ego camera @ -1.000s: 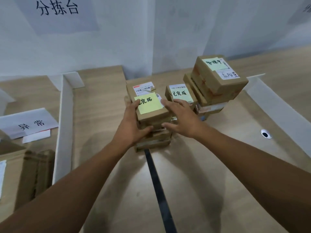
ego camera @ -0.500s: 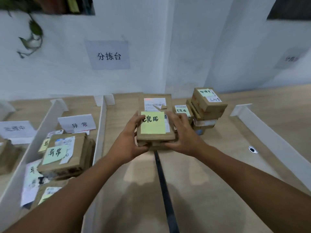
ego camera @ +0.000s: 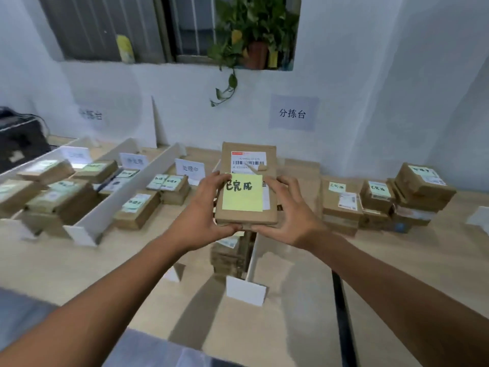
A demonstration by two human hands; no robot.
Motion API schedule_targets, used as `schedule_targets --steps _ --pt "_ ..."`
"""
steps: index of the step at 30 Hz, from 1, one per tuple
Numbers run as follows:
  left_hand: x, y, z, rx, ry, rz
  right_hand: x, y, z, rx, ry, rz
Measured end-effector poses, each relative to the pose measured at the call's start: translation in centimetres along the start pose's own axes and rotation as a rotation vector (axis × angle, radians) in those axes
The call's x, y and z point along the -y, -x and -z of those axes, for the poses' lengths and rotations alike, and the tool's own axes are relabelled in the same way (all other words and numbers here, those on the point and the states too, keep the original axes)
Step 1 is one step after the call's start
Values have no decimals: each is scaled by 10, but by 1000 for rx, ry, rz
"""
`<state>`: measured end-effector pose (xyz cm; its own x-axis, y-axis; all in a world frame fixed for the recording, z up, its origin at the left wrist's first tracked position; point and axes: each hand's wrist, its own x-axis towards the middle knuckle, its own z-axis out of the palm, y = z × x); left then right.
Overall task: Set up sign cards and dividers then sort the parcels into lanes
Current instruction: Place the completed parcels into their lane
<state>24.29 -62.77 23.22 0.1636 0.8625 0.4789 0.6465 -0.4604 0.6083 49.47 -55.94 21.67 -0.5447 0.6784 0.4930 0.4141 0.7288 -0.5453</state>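
Both hands raised at frame centre, clamped on one brown parcel [ego camera: 247,207]. Left hand [ego camera: 203,221] grips its left edge, right hand [ego camera: 288,215] its right, thumbs along the near edge. I hold the parcel clear above the worktop [ego camera: 79,266], face tilted toward me. A yellow sticky note [ego camera: 243,197] with handwriting lies on it, a barcode label [ego camera: 248,161] beyond.

Beneath the hands: a short white divider [ego camera: 251,263], and a stack of parcels [ego camera: 227,258] just left of it.

Middle left: a long divider [ego camera: 124,200] runs diagonally, with labelled parcels in the lanes on either side. A sign card [ego camera: 190,168] stands upright at the far end.

Middle right: more parcel stacks [ego camera: 423,186].

Far wall: paper sign [ego camera: 292,113]; potted plant [ego camera: 254,35] at the window.
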Motion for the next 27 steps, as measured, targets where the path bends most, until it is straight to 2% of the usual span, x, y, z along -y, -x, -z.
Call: schedule_targets --steps 7,14,22,27 --pt "44 106 142 -168 -94 168 112 -81 -124 152 -28 157" --pt "129 228 312 -328 -203 302 251 -177 -303 286 -124 334" --pt "233 334 491 -385 -266 417 393 -273 -481 406 -148 436" --pt "308 344 555 -364 -259 445 418 -325 -559 419 -175 409"
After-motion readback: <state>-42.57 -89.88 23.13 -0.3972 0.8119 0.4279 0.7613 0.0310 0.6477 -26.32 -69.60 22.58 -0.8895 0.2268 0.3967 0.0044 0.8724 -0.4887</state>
